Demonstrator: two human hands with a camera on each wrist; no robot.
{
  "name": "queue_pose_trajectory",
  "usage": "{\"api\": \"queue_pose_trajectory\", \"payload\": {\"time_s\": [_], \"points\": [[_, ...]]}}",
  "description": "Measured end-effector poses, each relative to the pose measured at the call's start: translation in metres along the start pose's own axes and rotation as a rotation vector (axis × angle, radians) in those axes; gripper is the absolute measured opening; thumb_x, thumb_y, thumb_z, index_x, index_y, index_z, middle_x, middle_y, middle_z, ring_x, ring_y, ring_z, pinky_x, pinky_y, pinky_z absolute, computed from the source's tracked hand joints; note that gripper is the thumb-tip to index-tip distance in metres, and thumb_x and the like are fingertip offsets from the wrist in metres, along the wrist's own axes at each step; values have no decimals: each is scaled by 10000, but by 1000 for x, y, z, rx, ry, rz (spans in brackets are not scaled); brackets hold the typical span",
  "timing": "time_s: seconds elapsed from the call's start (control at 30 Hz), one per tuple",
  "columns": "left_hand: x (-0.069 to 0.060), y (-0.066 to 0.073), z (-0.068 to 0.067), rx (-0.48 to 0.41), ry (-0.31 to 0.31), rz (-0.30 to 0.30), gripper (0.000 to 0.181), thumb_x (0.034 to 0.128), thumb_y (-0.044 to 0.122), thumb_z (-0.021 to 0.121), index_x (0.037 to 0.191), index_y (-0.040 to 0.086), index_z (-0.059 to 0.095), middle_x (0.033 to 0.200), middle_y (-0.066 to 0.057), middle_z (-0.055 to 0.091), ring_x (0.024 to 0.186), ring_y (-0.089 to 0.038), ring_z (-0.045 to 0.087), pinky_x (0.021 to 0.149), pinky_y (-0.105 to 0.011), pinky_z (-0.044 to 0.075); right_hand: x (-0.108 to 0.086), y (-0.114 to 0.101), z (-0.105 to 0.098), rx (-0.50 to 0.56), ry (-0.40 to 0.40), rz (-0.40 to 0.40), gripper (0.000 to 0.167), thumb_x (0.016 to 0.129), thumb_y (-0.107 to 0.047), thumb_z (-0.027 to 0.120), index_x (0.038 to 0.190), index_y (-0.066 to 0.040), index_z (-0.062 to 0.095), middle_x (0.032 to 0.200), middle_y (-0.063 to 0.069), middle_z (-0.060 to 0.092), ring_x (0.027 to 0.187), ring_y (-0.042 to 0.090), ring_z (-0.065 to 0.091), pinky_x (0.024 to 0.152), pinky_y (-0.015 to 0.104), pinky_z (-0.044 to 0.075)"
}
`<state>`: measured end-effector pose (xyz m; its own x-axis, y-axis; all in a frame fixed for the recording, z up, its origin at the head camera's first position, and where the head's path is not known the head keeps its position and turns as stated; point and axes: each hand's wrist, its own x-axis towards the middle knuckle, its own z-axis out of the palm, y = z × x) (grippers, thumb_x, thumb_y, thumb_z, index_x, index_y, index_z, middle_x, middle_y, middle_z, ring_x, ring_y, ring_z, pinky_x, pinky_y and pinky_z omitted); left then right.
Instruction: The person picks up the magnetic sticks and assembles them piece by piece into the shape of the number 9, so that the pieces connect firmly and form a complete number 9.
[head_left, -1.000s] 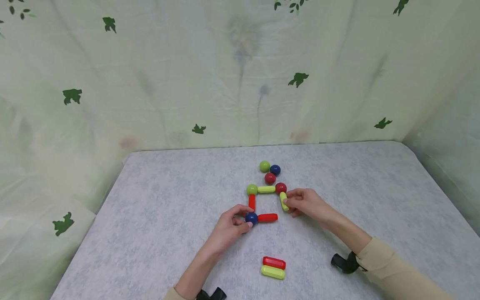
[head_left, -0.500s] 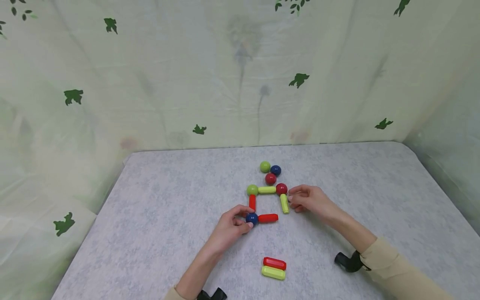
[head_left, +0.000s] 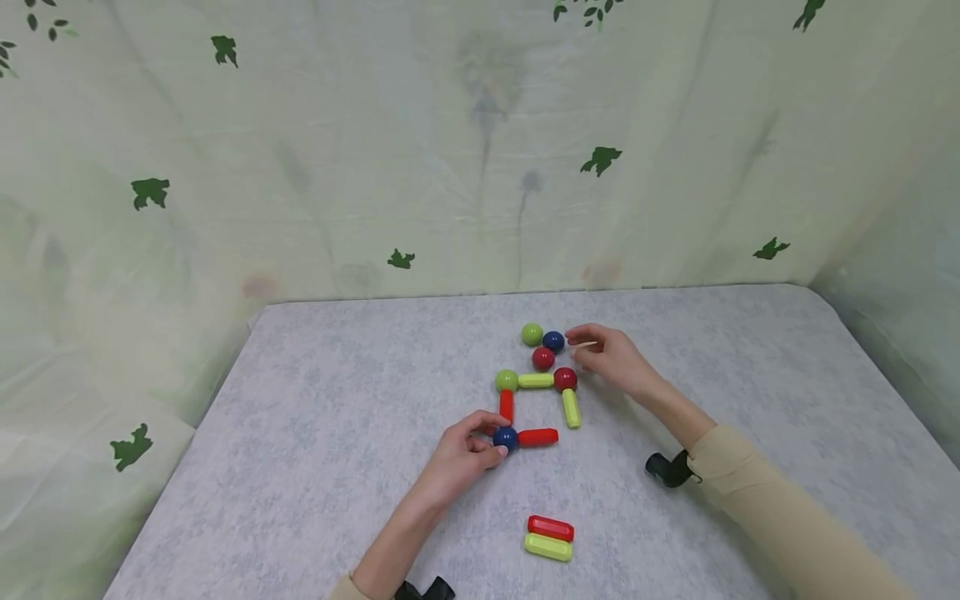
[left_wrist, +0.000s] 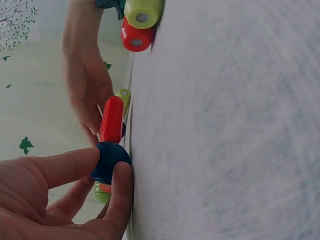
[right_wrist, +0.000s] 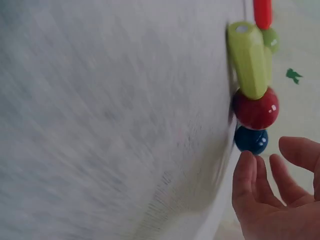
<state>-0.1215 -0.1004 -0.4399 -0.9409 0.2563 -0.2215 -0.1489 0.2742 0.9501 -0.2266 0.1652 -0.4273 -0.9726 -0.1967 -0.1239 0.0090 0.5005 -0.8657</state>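
On the counter [head_left: 337, 417], the left hand [head_left: 462, 452] pinches the near blue ball [head_left: 506, 439], joined to two red rods [head_left: 538, 437], while the right hand [head_left: 612, 360] hovers, loosely spread, just beside the far blue ball [head_left: 553, 341] near a green ball [head_left: 532, 334] and a red ball [head_left: 543, 359].

Glossy smooth balls [head_left: 566, 379], shiny plastic-looking rods [head_left: 548, 547], matt cloth-like backdrop [head_left: 330, 167]

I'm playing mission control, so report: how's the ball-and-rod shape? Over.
Left grip pinching nearer blue ball. Right grip empty, beside farther blue ball. Shape open at near right corner. Nothing seen blocking right grip.
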Motion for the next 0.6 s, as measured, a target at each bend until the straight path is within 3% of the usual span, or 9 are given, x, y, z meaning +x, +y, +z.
{"api": "queue_pose_trajectory", "payload": {"time_s": [0.2, 0.33, 0.47, 0.6], "points": [[-1, -1, 0, -1, -1, -3, 291, 899, 60, 690, 1185, 95, 648, 1132, -104, 557, 706, -172, 494, 637, -273, 426, 19, 0, 4, -62, -63, -68, 428, 973, -72, 563, 1399, -76, 521, 1381, 138, 521, 1134, 336, 525, 852, 399, 517], [0, -2, 1, -1, -3, 1, 292, 896, 48, 690, 1183, 83, 650, 1123, -107, 557, 716, -174, 498, 640, -272, 433, 27, 0, 6, -129, -93, -93, 461, 957, -29, 565, 1410, -94, 520, 1361, 131, 527, 1073, 317, 525, 821, 373, 506], [-1, -1, 1, -6, 2, 0, 310, 897, 46, 690, 1202, 76, 646, 1133, -106, 560, 719, -174, 495, 636, -277, 431, 32, 0, 6, -185, -93, -86, 439, 947, -44, 599, 1379, -94, 544, 1297, 129, 563, 1032, 293, 531, 836, 375, 488], [-1, 0, 1, -13, 6, 0, 313, 898, 51, 692, 1207, 76, 645, 1139, -106, 558, 722, -176, 492, 634, -277, 426, 34, 2, 4, -174, -80, -47, 428, 943, -88, 634, 1357, -57, 530, 1261, 152, 577, 1042, 297, 552, 839, 382, 505]]}}
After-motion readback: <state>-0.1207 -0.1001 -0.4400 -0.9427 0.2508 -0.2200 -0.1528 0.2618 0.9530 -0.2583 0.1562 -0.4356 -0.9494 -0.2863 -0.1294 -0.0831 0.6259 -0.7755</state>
